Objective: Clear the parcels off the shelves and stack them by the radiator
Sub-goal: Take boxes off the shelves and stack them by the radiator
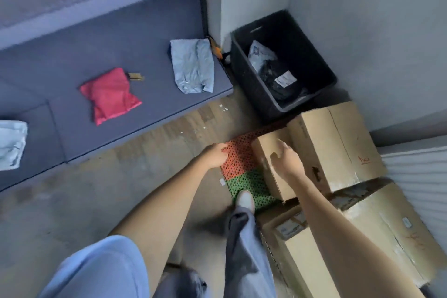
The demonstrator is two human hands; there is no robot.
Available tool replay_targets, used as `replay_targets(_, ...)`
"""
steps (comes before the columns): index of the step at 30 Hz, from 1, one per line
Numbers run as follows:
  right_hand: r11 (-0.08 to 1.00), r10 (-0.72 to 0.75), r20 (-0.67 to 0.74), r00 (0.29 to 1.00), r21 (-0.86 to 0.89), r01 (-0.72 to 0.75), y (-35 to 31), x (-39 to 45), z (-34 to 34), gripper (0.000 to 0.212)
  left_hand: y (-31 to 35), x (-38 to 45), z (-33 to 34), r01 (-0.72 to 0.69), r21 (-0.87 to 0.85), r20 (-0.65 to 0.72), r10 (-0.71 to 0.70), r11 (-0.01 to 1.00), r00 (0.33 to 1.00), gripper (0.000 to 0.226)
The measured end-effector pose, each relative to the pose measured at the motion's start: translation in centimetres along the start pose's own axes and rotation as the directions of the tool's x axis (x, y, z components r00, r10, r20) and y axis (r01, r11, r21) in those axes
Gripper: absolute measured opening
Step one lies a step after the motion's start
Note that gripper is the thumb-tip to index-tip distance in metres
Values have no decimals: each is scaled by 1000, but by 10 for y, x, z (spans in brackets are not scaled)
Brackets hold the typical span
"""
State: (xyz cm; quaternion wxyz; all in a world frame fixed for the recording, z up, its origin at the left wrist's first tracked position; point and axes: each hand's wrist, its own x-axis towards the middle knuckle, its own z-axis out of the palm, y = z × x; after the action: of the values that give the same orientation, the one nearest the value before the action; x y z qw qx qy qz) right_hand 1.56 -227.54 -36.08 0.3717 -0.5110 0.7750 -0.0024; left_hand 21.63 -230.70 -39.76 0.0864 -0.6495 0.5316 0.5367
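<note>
Brown cardboard box (336, 145) sits atop other cartons beside the white ribbed radiator (418, 176); right hand (287, 159) presses it open-fingered, left hand (215, 155) hangs loosely curled, empty.

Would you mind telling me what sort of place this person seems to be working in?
Probably a small parcel storeroom or pickup point. Grey shelves hold soft mailer bags, such as a red one; cardboard boxes are stacked beside a white radiator; a black bin in the corner holds more bagged parcels.

Three soft parcels on the lower shelf (135, 104): one red (110, 95), two grey (192, 65) (12, 144). Four cardboard boxes (333, 143) at right. One black bin (284, 60).
</note>
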Motion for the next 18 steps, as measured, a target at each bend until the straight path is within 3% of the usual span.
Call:
replay_targets(5, 966, -191, 200, 961, -133, 220, -153, -138, 56, 50, -154, -194, -102, 175, -110, 31, -173, 978, 985, 45)
replay_targets(8, 889, -361, 321, 876, -165, 427, -259, -220, 92, 51, -254, -327, -172, 239, -355, -113, -295, 904, 949, 28)
replay_targets(12, 749, -552, 431, 714, -120, 652, -394, -317, 128, 50, -360, -496, -236, 197, -608, -368, -493, 769, 788, 12)
replay_targets(14, 668, -611, 466, 640, -129, 733, -457, -356, 144, 46, -401, -556, -254, 124, -705, -425, -556, 699, 714, 20)
replay_targets(18, 496, -720, 485, 496, -141, 857, -568, -417, 182, 42, -462, -635, -274, -3, -810, -437, -600, 587, 670, 13)
